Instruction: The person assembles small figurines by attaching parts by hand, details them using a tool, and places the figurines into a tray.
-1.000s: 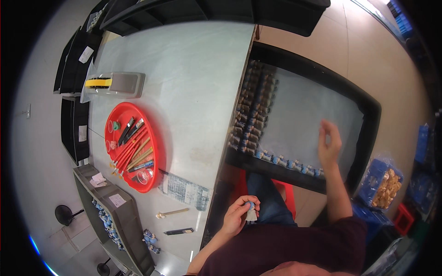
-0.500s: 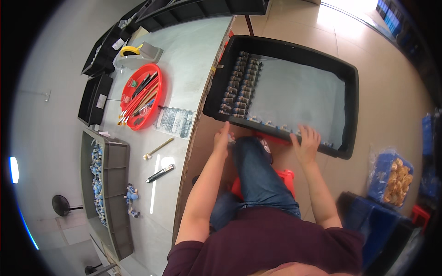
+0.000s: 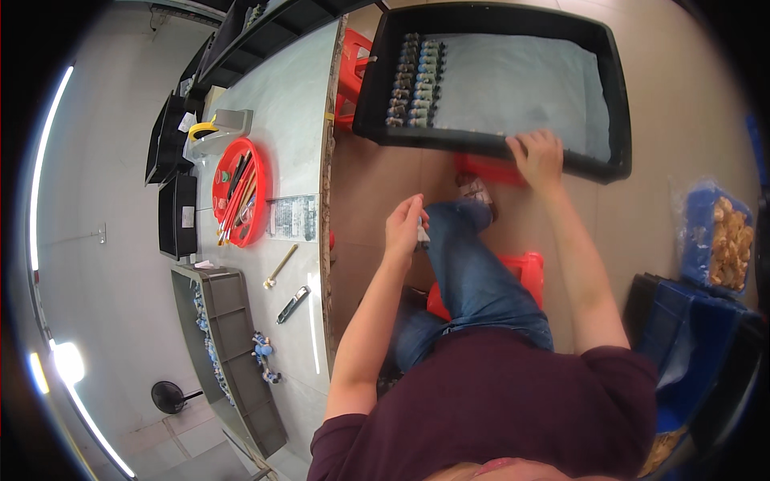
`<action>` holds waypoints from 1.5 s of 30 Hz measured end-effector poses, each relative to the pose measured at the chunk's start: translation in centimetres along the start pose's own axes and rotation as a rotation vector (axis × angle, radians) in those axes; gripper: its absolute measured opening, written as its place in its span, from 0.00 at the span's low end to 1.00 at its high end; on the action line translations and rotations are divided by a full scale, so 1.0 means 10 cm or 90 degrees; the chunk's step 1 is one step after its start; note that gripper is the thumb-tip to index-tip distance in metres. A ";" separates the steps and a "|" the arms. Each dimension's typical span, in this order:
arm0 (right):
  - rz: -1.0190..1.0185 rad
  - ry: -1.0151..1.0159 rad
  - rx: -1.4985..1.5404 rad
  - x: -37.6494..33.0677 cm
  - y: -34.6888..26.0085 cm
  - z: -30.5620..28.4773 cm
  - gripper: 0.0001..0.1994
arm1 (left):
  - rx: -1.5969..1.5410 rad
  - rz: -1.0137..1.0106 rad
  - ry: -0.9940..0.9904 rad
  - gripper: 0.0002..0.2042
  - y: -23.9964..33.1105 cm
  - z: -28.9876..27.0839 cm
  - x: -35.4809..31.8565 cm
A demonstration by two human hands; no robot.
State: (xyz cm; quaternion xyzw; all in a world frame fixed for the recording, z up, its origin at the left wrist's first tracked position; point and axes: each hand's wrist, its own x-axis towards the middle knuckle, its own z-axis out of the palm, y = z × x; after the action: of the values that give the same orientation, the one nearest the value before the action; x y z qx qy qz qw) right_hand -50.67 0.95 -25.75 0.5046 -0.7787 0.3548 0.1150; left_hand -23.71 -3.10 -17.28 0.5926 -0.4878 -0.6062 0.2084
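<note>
My left hand (image 3: 405, 228) is raised above my left thigh, its fingers closed around a small pale piece (image 3: 423, 233), mostly covered by the fingers. My right hand (image 3: 539, 160) grips the near rim of a large black tray (image 3: 481, 146), with thumb and fingers bent over the edge and the fingertips partly inside. Two rows of small blue-and-dark figures (image 3: 425, 84) stand along the tray's left side on a pale sheet (image 3: 521, 88). The near wall hides most of what lies right behind it.
Left, on the grey table (image 3: 293, 172), are a red basin (image 3: 261, 210) of brushes, a tape dispenser (image 3: 233, 124), a cutter (image 3: 293, 305), a stick (image 3: 281, 264), loose blue figures (image 3: 263, 353) and a grey crate (image 3: 241, 321). Blue bins (image 3: 698, 337) stand to the right.
The view has shifted. The tray appears farther up, and its near wall now hides the front row of pieces. My right hand has come onto the rim; my left still holds the small piece.
</note>
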 end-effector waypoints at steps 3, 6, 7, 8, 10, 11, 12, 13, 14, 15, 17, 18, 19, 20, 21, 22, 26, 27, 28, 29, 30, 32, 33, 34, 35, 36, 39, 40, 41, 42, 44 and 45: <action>-0.012 0.027 -0.007 0.17 0.17 0.03 0.13 | 0.008 0.111 -0.039 0.14 0.03 -0.14 -0.43; -0.017 0.026 -0.015 0.22 0.29 0.05 0.13 | 0.144 0.218 0.008 0.12 0.30 -0.44 -0.79; -0.020 0.013 -0.025 0.24 0.32 0.06 0.12 | 0.219 0.263 0.031 0.13 0.37 -0.57 -0.84; -0.021 0.011 -0.022 0.27 0.27 0.06 0.12 | 0.296 0.310 0.060 0.13 0.46 -0.73 -0.88; -0.016 0.102 -0.120 0.29 0.07 0.02 0.11 | 0.519 0.469 0.105 0.15 0.71 -1.00 -0.90; -0.022 0.103 -0.119 0.31 -0.09 0.04 0.11 | 0.516 0.469 0.111 0.15 0.82 -1.10 -0.90; 0.011 0.127 -0.013 0.36 -0.33 0.09 0.11 | 0.603 0.422 0.124 0.17 0.93 -1.19 -0.90; 0.042 0.149 0.099 0.43 -0.64 0.18 0.11 | 0.691 0.369 0.143 0.19 1.02 -1.27 -0.91; 0.034 0.086 0.260 0.51 -0.96 0.31 0.12 | 0.687 0.366 0.157 0.19 1.06 -1.33 -0.86; 0.038 0.050 0.423 0.67 -1.31 0.47 0.12 | 0.757 0.364 0.111 0.21 1.11 -1.40 -0.81; 0.085 -0.020 0.598 1.07 -1.77 1.05 0.13 | 0.867 0.348 0.033 0.27 1.20 -1.46 -0.68; 0.147 -0.061 0.653 1.33 -2.02 1.32 0.13 | 0.901 0.334 0.011 0.28 1.21 -1.51 -0.65; 0.137 -0.035 0.606 1.57 -2.21 1.65 0.11 | 0.924 0.322 -0.004 0.28 1.25 -1.52 -0.64; 0.126 -0.006 0.556 1.79 -2.34 2.03 0.09 | 0.934 0.306 -0.038 0.28 1.27 -1.54 -0.60; 0.319 -0.082 0.893 1.96 -2.37 2.53 0.13 | 0.938 0.296 -0.048 0.27 1.34 -1.52 -0.60; 0.523 -0.183 1.223 2.13 -2.46 2.92 0.17 | 0.938 0.277 -0.069 0.27 1.39 -1.52 -0.61; 0.475 -0.296 1.237 2.61 -3.23 3.58 0.17 | 0.867 0.255 -0.122 0.23 1.48 -1.70 -0.51; 0.464 -0.350 1.267 2.63 -3.68 3.60 0.17 | 0.819 0.255 -0.066 0.21 1.54 -1.74 -0.60; 0.445 -0.390 1.286 2.72 -4.03 3.60 0.17 | 0.766 0.276 -0.017 0.20 1.60 -1.76 -0.65; 0.427 -0.421 1.293 2.79 -4.21 3.66 0.17 | 0.764 0.264 0.013 0.20 1.64 -1.77 -0.64; 0.410 -0.455 1.302 2.83 -4.42 3.72 0.18 | 0.752 0.228 0.067 0.19 1.68 -1.80 -0.64; 0.376 -0.503 1.300 2.86 -4.57 4.12 0.18 | 0.726 0.195 0.134 0.18 1.70 -1.81 -0.58; 0.360 -0.521 1.296 2.88 -4.62 4.38 0.18 | 0.738 0.201 0.171 0.18 1.70 -1.82 -0.55; 0.348 -0.556 1.300 2.78 -4.78 4.54 0.18 | 0.754 0.191 0.219 0.18 1.68 -1.82 -0.55; 0.336 -0.591 1.307 2.69 -4.95 4.64 0.18 | 0.750 0.169 0.246 0.18 1.70 -1.79 -0.55; 0.325 -0.623 1.311 2.59 -5.10 4.73 0.18 | 0.760 0.150 0.285 0.17 1.72 -1.75 -0.53; 0.291 -0.709 1.315 2.37 -5.46 4.86 0.19 | 0.780 0.103 0.349 0.17 1.78 -1.74 -0.53; 0.281 -0.724 1.315 2.36 -5.52 4.89 0.19 | 0.798 0.097 0.348 0.18 1.81 -1.76 -0.49; 0.271 -0.738 1.315 2.34 -5.57 4.92 0.19 | 0.803 0.085 0.399 0.15 1.86 -1.76 -0.42; 0.262 -0.748 1.314 2.34 -5.61 4.95 0.19 | 0.801 0.078 0.408 0.15 1.90 -1.76 -0.38; 0.250 -0.761 1.314 2.35 -5.67 5.00 0.19 | 0.872 0.045 0.435 0.16 1.97 -1.80 -0.34; 0.244 -0.765 1.315 2.36 -5.69 5.03 0.20 | 0.872 0.043 0.458 0.16 2.02 -1.81 -0.29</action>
State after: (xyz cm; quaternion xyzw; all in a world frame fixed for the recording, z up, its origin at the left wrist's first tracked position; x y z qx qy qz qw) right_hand -3.26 -62.89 -24.48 0.3193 -0.1200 0.5297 -0.7766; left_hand -12.96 -15.80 4.36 0.7347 -0.6739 0.0672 -0.0403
